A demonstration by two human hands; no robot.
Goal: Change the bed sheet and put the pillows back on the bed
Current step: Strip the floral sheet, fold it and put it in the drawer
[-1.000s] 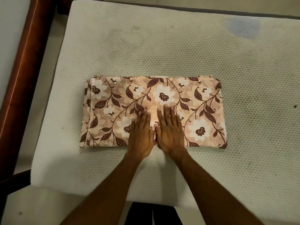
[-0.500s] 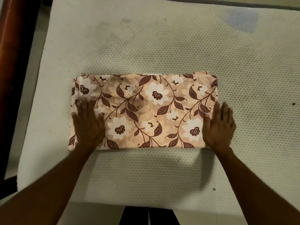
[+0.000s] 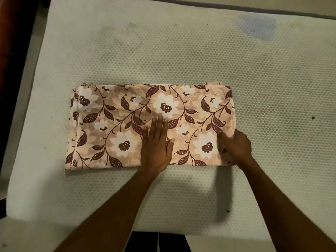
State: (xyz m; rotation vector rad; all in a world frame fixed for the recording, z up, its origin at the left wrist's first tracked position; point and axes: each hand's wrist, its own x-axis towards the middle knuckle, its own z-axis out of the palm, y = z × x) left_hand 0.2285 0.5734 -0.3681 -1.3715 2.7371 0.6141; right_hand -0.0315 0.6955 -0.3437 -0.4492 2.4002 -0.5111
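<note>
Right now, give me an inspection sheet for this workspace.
Surface: bare mattress, honeycomb cover, blue stain at the far right.
Job's things: folded floral sheet lying flat on the mattress.
Clutter: a few dark specks on the mattress.
Hands: left hand flat on the sheet's middle; right hand grips its right end.
Cables: nothing seen.
Surroundings: wooden frame at left.

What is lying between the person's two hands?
Only flowered cloth of the folded sheet: the left hand presses flat on it, the right hand grips its right edge. Nothing else shows there in the head view.
</note>
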